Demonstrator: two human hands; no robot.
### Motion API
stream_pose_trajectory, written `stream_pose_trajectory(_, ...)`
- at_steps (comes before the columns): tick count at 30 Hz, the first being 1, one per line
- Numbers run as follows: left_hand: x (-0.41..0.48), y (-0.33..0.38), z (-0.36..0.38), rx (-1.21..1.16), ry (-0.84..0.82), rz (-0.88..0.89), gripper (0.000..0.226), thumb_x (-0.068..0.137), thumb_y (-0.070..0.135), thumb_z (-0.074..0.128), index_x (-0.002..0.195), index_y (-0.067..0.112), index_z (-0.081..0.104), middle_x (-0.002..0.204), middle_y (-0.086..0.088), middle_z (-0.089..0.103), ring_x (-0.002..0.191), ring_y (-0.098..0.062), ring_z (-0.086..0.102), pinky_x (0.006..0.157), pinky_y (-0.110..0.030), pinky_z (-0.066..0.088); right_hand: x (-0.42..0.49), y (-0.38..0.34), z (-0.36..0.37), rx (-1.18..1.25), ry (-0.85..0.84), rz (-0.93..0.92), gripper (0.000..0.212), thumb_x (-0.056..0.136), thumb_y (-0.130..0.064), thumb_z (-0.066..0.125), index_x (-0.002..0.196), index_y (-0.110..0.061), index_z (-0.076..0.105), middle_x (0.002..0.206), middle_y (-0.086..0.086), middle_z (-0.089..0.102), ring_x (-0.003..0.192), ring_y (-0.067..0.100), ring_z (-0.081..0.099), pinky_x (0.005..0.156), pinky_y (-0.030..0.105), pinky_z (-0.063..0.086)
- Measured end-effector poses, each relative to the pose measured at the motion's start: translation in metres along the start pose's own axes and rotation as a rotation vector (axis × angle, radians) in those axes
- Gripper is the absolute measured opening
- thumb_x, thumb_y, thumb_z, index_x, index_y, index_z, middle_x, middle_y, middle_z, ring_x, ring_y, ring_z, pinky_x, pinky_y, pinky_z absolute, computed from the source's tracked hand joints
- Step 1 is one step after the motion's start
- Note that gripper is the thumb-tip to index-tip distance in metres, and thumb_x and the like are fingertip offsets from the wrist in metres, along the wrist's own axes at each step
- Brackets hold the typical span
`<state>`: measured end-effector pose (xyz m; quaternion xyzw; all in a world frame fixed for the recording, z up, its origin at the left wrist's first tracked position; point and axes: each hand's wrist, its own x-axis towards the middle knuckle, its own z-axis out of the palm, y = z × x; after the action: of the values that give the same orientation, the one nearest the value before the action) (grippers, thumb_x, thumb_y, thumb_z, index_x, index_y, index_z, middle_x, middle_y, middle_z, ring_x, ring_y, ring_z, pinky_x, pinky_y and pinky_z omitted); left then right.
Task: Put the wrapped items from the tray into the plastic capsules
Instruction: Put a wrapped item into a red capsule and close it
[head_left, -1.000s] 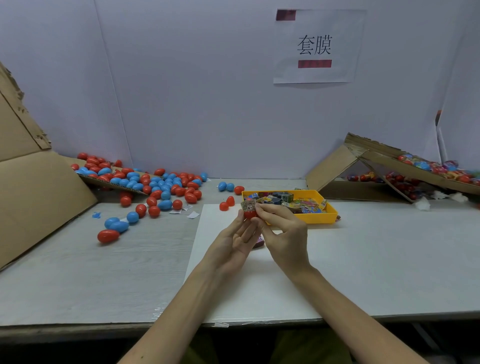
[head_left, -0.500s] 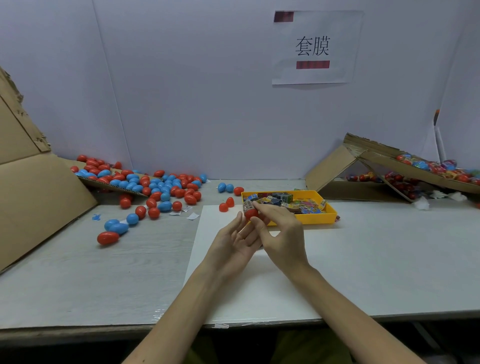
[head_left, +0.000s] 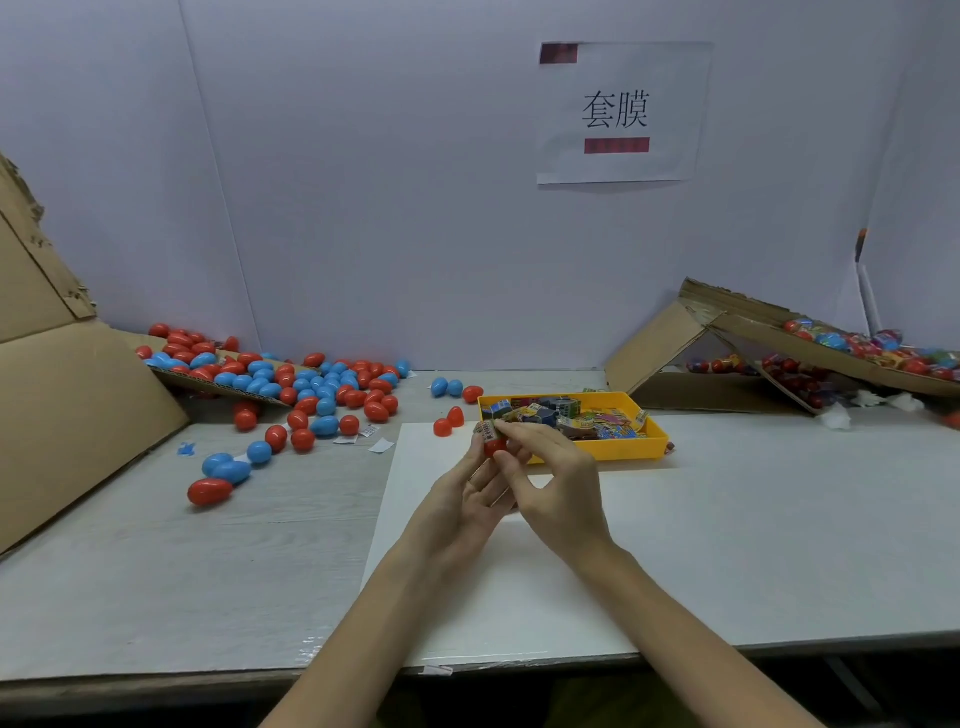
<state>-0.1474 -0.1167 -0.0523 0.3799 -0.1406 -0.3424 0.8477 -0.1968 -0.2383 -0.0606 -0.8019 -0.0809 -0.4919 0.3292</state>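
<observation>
Red capsule (head_left: 494, 448) is pinched at the fingertips of the left hand (head_left: 465, 501), just in front of the yellow tray (head_left: 621, 451) and above the white sheet (head_left: 519, 587). Right hand (head_left: 563, 491) has its finger and thumb clamped on a wrapped item (head_left: 485, 429) sitting right on top of that capsule, touching it. 2 red halves (head_left: 449, 422) lie just left of the tray, and the pile of red and blue capsules (head_left: 311, 384) is well off to the left.
</observation>
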Motion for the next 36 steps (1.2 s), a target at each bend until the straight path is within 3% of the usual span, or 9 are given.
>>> stream_pose_trajectory(3, -0.0001, -0.0015, 0.0016, 0.144, 0.033, 0.058, 0.039, 0.091, 0.032, 0.062, 0.126, 0.015, 0.065, 0.121, -0.007, 0.071, 0.109, -0.019, 0.069, 0.079, -0.033, 0.06, 0.0001, -0.0013, -0.0006, 0.071, 0.003, 0.088, 0.04, 0.091, -0.022, 0.064, 0.131, -0.018, 0.063, 0.122, -0.01, 0.066, 0.112, -0.003, 0.058, 0.091, 0.011, 0.048)
stream_pose_trajectory(7, 0.0007, -0.0035, 0.0003, 0.17, 0.078, 0.141, 0.034, 0.094, 0.018, 0.062, 0.127, 0.011, 0.064, 0.123, -0.011, 0.07, 0.115, -0.024, 0.066, 0.098, -0.036, 0.052, 0.0009, 0.0032, 0.0007, 0.109, -0.036, 0.155, 0.029, 0.095, -0.022, 0.058, 0.122, -0.023, 0.067, 0.113, -0.018, 0.066, 0.106, -0.004, 0.06, 0.084, 0.012, 0.049)
stream_pose_trajectory(14, 0.0014, -0.0052, -0.001, 0.161, 0.153, 0.222, 0.04, 0.079, 0.015, 0.075, 0.117, 0.009, 0.066, 0.111, -0.014, 0.073, 0.103, -0.026, 0.071, 0.081, -0.028, 0.059, 0.0021, 0.0033, 0.0003, 0.161, -0.028, 0.196, 0.016, 0.093, -0.016, 0.066, 0.104, -0.027, 0.067, 0.096, -0.018, 0.069, 0.088, 0.003, 0.067, 0.071, 0.017, 0.055)
stream_pose_trajectory(20, 0.0024, -0.0075, 0.0016, 0.351, 0.235, 0.337, 0.028, 0.082, 0.01, 0.076, 0.109, 0.017, 0.07, 0.099, -0.005, 0.077, 0.092, -0.023, 0.074, 0.072, -0.024, 0.058, 0.0085, 0.0014, -0.0034, 0.433, -0.048, 0.467, 0.007, 0.093, -0.016, 0.065, 0.089, -0.022, 0.066, 0.082, -0.012, 0.071, 0.075, 0.01, 0.07, 0.058, 0.017, 0.052)
stream_pose_trajectory(25, 0.0031, -0.0052, -0.0001, 0.235, 0.324, 0.34, 0.024, 0.092, 0.021, 0.067, 0.114, 0.011, 0.069, 0.104, -0.011, 0.075, 0.097, -0.023, 0.073, 0.074, -0.026, 0.059, 0.0093, 0.0054, -0.0036, 0.492, -0.06, 0.561, 0.006, 0.09, -0.013, 0.069, 0.09, -0.019, 0.069, 0.085, -0.008, 0.074, 0.081, 0.012, 0.071, 0.063, 0.023, 0.056)
stream_pose_trajectory(29, 0.002, -0.0031, -0.002, 0.14, 0.331, 0.332, 0.021, 0.089, 0.019, 0.07, 0.107, 0.008, 0.067, 0.103, -0.014, 0.075, 0.097, -0.025, 0.073, 0.077, -0.027, 0.06, 0.0093, 0.0073, -0.0031, 0.54, -0.044, 0.596, 0.007, 0.088, -0.008, 0.071, 0.091, -0.014, 0.071, 0.092, 0.004, 0.075, 0.087, 0.019, 0.073, 0.075, 0.033, 0.061)
stream_pose_trajectory(36, 0.0028, -0.0059, -0.0005, 0.369, 0.444, 0.484, 0.009, 0.085, 0.02, 0.075, 0.094, 0.02, 0.072, 0.096, -0.005, 0.075, 0.095, -0.022, 0.072, 0.074, -0.026, 0.058, 0.009, 0.0062, -0.0027, 0.509, -0.072, 0.592, 0.014, 0.085, -0.005, 0.072, 0.088, -0.019, 0.07, 0.091, -0.004, 0.074, 0.086, 0.012, 0.073, 0.072, 0.025, 0.059)
